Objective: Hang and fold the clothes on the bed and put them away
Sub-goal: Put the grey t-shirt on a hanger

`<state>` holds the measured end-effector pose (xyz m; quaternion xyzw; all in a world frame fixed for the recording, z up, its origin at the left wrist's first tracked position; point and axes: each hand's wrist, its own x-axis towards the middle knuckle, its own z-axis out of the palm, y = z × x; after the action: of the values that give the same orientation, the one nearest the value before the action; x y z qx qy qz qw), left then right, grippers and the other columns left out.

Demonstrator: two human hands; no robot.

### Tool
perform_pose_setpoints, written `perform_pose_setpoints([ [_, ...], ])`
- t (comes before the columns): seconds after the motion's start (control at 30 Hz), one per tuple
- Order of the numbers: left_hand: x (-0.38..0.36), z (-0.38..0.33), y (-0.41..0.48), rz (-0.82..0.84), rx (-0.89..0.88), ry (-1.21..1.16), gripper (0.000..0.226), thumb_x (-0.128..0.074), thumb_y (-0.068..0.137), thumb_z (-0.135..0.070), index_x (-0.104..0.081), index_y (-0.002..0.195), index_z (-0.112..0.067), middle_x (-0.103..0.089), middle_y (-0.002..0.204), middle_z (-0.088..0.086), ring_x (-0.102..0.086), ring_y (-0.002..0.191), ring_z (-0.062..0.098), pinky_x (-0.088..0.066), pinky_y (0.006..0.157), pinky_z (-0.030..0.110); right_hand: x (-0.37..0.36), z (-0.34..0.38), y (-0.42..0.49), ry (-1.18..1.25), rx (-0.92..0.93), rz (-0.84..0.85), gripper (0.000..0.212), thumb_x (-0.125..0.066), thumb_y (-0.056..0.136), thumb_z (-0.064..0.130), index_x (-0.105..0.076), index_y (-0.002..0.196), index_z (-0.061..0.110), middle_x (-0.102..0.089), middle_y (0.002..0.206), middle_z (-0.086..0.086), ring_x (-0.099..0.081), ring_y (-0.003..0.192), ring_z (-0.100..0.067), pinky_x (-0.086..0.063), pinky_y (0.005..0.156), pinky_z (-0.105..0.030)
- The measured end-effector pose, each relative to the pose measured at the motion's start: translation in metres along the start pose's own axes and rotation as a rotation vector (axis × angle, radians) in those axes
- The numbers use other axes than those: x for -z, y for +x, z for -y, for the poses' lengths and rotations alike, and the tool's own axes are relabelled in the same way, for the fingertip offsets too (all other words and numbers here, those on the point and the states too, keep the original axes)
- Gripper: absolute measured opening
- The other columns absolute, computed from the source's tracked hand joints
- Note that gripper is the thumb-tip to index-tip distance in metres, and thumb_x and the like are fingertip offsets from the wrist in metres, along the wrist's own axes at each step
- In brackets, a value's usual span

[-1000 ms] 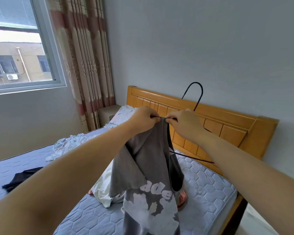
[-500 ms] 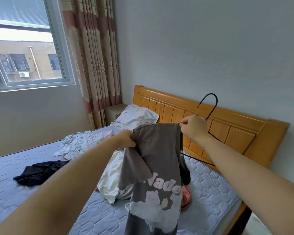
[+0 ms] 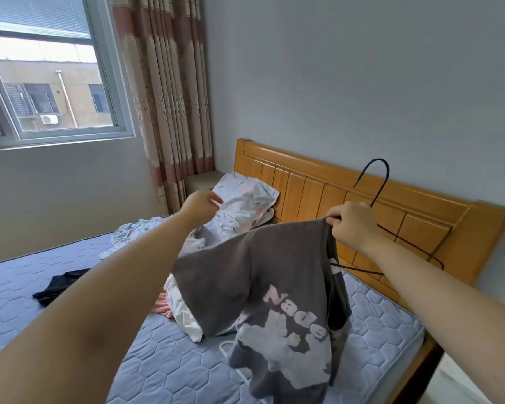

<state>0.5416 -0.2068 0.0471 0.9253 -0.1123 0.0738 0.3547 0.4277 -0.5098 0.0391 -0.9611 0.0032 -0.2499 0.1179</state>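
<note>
Right hand (image 3: 352, 225) is up over the bed (image 3: 172, 371), fingers pinched on the collar of the grey T-shirt (image 3: 260, 287) together with the neck of the black hanger (image 3: 378, 191). The hook sticks up above the knuckles and 1 wire arm runs out bare to the right, so only the left shoulder looks threaded. Probably held high so the shirt hangs free and the printed front falls straight. Left hand (image 3: 200, 204) is off the cloth, fingers loose and holding nothing, in the air near the pillow (image 3: 245, 196); the 2 hands are well apart. Judgement: mid-hanging, the right shoulder needs seating next, and a 1-hand pinch could let the collar slip. On the mattress: a white clothes heap (image 3: 184, 313), a pink item (image 3: 161, 306), a black garment (image 3: 59, 287), and a white hanger (image 3: 224, 349) partly under the shirt.
</note>
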Motion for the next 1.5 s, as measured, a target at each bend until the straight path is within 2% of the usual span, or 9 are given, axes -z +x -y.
perform_pose_setpoints([
  [0.2, -0.036, -0.066, -0.022, 0.522, -0.343, 0.19, 0.027, -0.055, 0.094, -0.027, -0.065, 0.118, -0.018, -0.061, 0.116, -0.007, -0.053, 0.108, 0.009, -0.038, 0.099, 0.025, -0.006, 0.015, 0.009, -0.034, 0.045, 0.025, 0.023, -0.052, 0.093, 0.014, -0.073, 0.085, 0.013, -0.069, 0.084, 0.001, -0.054, 0.082, -0.019, -0.027, 0.096, -0.036],
  [0.37, -0.066, -0.086, -0.03, 0.381, -0.475, 0.315, 0.02, -0.048, 0.098, -0.024, -0.056, 0.085, -0.014, -0.051, 0.076, -0.006, -0.05, 0.082, 0.018, -0.036, 0.072, 0.029, -0.002, 0.035, 0.014, -0.031, 0.116, 0.022, 0.023, -0.052, 0.094, 0.016, -0.073, 0.088, 0.013, -0.069, 0.086, 0.0, -0.051, 0.081, -0.017, -0.026, 0.097, -0.034],
  [0.63, -0.066, -0.085, -0.024, 0.134, -0.395, 0.175, 0.021, -0.05, 0.095, -0.016, -0.061, 0.079, -0.009, -0.06, 0.081, 0.005, -0.051, 0.079, 0.02, -0.036, 0.069, 0.029, 0.002, 0.041, 0.01, 0.278, 0.142, -0.364, 0.021, -0.049, 0.078, -0.006, -0.066, 0.073, 0.005, -0.062, 0.077, -0.004, -0.05, 0.08, -0.014, -0.037, 0.07, -0.023],
  [0.73, -0.059, -0.085, -0.019, 0.074, -0.361, 0.083, 0.031, -0.053, 0.093, -0.014, -0.048, 0.063, -0.02, -0.053, 0.068, -0.002, -0.048, 0.073, 0.017, -0.034, 0.066, 0.027, -0.005, 0.041, -0.004, 0.357, 0.04, -0.105, 0.027, -0.044, 0.074, -0.009, -0.061, 0.059, 0.006, -0.06, 0.061, -0.006, -0.053, 0.062, -0.014, -0.037, 0.059, -0.025],
  [0.83, -0.049, -0.088, -0.018, 0.013, -0.365, 0.062, 0.044, -0.053, 0.094, -0.014, -0.04, 0.054, -0.025, -0.044, 0.058, -0.008, -0.042, 0.061, 0.01, -0.028, 0.053, 0.016, -0.039, 0.035, -0.012, 0.308, -0.106, 0.286, 0.033, -0.046, 0.077, -0.005, -0.07, 0.072, 0.016, -0.066, 0.077, 0.005, -0.061, 0.078, -0.012, -0.049, 0.073, -0.031],
  [0.97, -0.041, -0.092, -0.017, 0.008, -0.409, 0.013, 0.042, -0.054, 0.094, -0.014, -0.044, 0.054, -0.026, -0.046, 0.058, -0.007, -0.042, 0.059, 0.006, -0.03, 0.055, 0.021, -0.069, 0.044, -0.017, 0.619, -0.234, 0.129, 0.04, -0.046, 0.079, -0.011, -0.067, 0.109, 0.006, -0.063, 0.102, -0.002, -0.057, 0.101, -0.017, -0.046, 0.091, -0.03],
  [1.1, -0.033, -0.092, -0.013, -0.013, -0.405, -0.026, 0.043, -0.053, 0.094, -0.013, -0.044, 0.056, -0.028, -0.046, 0.058, -0.008, -0.042, 0.06, 0.005, -0.03, 0.056, 0.02, -0.078, 0.059, -0.013, 0.98, -0.357, -0.042, 0.029, -0.05, 0.085, -0.008, -0.062, 0.106, 0.007, -0.064, 0.1, -0.001, -0.058, 0.098, -0.016, -0.045, 0.083, -0.025],
  [1.27, -0.028, -0.085, -0.012, -0.038, -0.402, -0.046, 0.043, -0.053, 0.094, -0.01, -0.042, 0.054, -0.026, -0.044, 0.057, -0.006, -0.04, 0.058, 0.006, -0.027, 0.054, 0.018, -0.079, 0.057, -0.002, 1.303, -0.51, 0.241, 0.015, -0.055, 0.084, -0.001, -0.066, 0.088, 0.008, -0.068, 0.082, -0.003, -0.062, 0.085, -0.02, -0.046, 0.078, -0.03],
  [1.5, -0.032, -0.071, -0.01, -0.039, -0.421, -0.09, 0.043, -0.055, 0.091, -0.007, -0.045, 0.054, -0.026, -0.043, 0.055, -0.01, -0.039, 0.057, 0.005, -0.029, 0.052, 0.008, -0.12, 0.025, -0.014, 0.859, -0.421, 0.821, 0.051, -0.065, 0.072, 0.016, -0.057, 0.123, 0.013, -0.067, 0.114, -0.004, -0.064, 0.106, -0.023, -0.048, 0.098, -0.04],
])
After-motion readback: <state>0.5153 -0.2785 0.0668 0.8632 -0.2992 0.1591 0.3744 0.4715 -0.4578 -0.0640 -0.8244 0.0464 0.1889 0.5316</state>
